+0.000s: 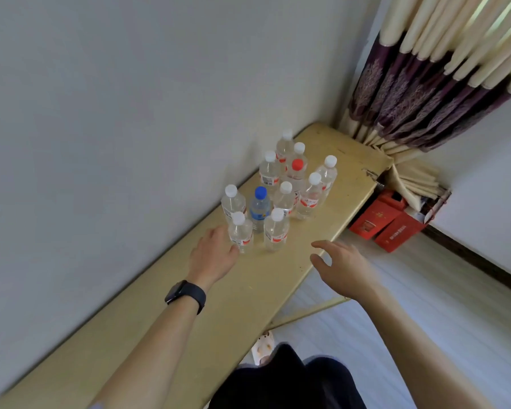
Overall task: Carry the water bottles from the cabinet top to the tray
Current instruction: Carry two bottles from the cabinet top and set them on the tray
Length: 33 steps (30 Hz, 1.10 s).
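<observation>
Several clear water bottles stand in a cluster on the yellow cabinet top (248, 290) against the wall, most with white caps, one blue-capped (260, 208), one red-capped (297, 168). My left hand (213, 255) reaches up to the nearest white-capped bottle (241, 233); its fingers touch the bottle's left side, and I cannot tell whether they close around it. My right hand (340, 264) hovers open over the cabinet's front edge, a little right of the front-right bottle (275, 231), holding nothing. No tray is in view.
A white wall runs along the cabinet's back edge. A purple and cream curtain (431, 84) hangs at the far right corner. Red boxes (387, 222) sit on the pale floor beside the cabinet end. My dark-clothed legs and a slipper (263, 346) show below.
</observation>
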Available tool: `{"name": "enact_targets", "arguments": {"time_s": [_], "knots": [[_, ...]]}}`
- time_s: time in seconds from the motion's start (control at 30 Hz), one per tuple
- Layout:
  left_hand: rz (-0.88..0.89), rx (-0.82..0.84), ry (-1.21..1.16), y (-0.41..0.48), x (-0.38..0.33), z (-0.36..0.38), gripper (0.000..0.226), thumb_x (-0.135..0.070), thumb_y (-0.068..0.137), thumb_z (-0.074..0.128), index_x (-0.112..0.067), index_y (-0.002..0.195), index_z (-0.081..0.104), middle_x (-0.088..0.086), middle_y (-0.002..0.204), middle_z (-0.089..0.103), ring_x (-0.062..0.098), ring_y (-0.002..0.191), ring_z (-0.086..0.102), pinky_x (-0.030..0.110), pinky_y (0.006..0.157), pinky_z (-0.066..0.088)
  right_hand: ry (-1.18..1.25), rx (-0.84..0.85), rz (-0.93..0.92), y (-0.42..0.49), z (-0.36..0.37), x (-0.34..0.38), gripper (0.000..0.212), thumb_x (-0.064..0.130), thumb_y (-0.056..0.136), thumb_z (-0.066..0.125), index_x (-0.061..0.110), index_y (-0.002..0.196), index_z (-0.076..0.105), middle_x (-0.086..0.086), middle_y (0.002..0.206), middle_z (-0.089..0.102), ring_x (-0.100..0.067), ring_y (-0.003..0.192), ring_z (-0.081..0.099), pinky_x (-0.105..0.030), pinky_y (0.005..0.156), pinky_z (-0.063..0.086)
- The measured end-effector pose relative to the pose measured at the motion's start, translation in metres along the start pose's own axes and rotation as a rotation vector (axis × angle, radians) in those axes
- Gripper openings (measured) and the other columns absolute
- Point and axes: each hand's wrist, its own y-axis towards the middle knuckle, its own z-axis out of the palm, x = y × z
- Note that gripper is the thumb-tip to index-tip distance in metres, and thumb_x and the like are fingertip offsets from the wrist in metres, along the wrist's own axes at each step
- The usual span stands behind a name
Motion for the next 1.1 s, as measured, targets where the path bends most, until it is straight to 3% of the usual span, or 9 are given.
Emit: {"name": "enact_targets", "arguments": {"time_s": [0.1,0.2,0.33,0.4,0.53,0.67,0.9,1.1], "knots": [[-0.025,-0.047,-0.083,0.029,-0.006,-0.003,0.042,-0.035,0.081,0.055,-0.026,0.122,0.049,-0.001,0.113,0.055,0.027,0.103,0.056,0.043,0.075,0.053,-0.049,0.069,-0.077,0.048,-0.005,0.019,0.050,0.048,0.098,0.044,0.033,0.146,0.040,0.005,0.145,0.050,-0.021,0.134,0.041,-0.038,0.104,0.042],[-0.057,-0.022,-0.145,0.051,-0.008,0.003,0.048,-0.032,0.078,0.059,-0.031,0.124,0.047,-0.004,0.112,0.054,0.023,0.099,0.054,0.037,0.071,0.050,-0.051,0.102,-0.119,0.088,-0.003,0.037,0.062,0.054,0.095,0.049,0.033,0.150,0.028,0.000,0.148,0.045,-0.028,0.131,0.046,-0.040,0.101,0.041],[-0.110,0.025,-0.366,0.062,-0.010,0.011,0.044,-0.030,0.076,0.068,-0.036,0.117,0.054,-0.015,0.112,0.060,0.015,0.100,0.058,0.024,0.074,0.047,0.047,0.188,-0.027,0.126,0.015,0.051,0.085,0.071,0.081,0.055,0.031,0.150,0.027,0.000,0.142,0.051,-0.027,0.126,0.053,-0.037,0.093,0.044],[-0.142,0.071,-0.444,0.059,-0.015,0.012,0.051,-0.026,0.080,0.070,-0.040,0.125,0.052,-0.022,0.113,0.058,0.007,0.102,0.055,0.016,0.074,0.041,0.105,0.192,0.015,0.131,0.025,0.052,0.088,0.068,0.080,0.059,0.032,0.151,0.024,0.001,0.139,0.055,-0.026,0.124,0.054,-0.033,0.086,0.041],[-0.196,0.074,-0.440,0.061,-0.009,0.026,0.052,-0.034,0.084,0.067,-0.040,0.133,0.050,-0.009,0.123,0.058,0.016,0.111,0.057,0.026,0.087,0.043,0.179,0.155,0.028,0.141,0.043,0.049,0.083,0.058,0.084,0.060,0.039,0.152,0.016,-0.002,0.122,0.063,-0.029,0.110,0.060,-0.032,0.076,0.038],[-0.216,0.050,-0.386,0.058,-0.005,0.036,0.045,-0.051,0.081,0.062,-0.048,0.123,0.047,-0.004,0.115,0.049,0.019,0.101,0.058,0.037,0.087,0.051,0.102,0.198,-0.002,0.141,0.052,0.043,0.073,0.058,0.081,0.059,0.042,0.145,0.026,0.002,0.126,0.060,-0.026,0.112,0.059,-0.034,0.080,0.045],[-0.087,0.022,-0.414,0.060,-0.004,0.044,0.038,-0.059,0.087,0.054,-0.045,0.122,0.048,-0.019,0.123,0.058,0.011,0.110,0.059,0.036,0.089,0.051,0.199,0.148,0.036,0.140,0.064,0.046,0.068,0.065,0.080,0.062,0.040,0.137,0.035,0.008,0.128,0.060,-0.021,0.115,0.058,-0.033,0.081,0.043],[-0.015,0.075,-0.300,0.057,-0.006,0.045,0.035,-0.057,0.092,0.054,-0.043,0.124,0.048,-0.006,0.126,0.053,0.022,0.108,0.060,0.035,0.083,0.049,0.265,0.145,0.095,0.113,0.059,0.024,0.071,0.066,0.081,0.064,0.042,0.141,0.036,0.006,0.127,0.063,-0.023,0.115,0.058,-0.033,0.085,0.046]]}}
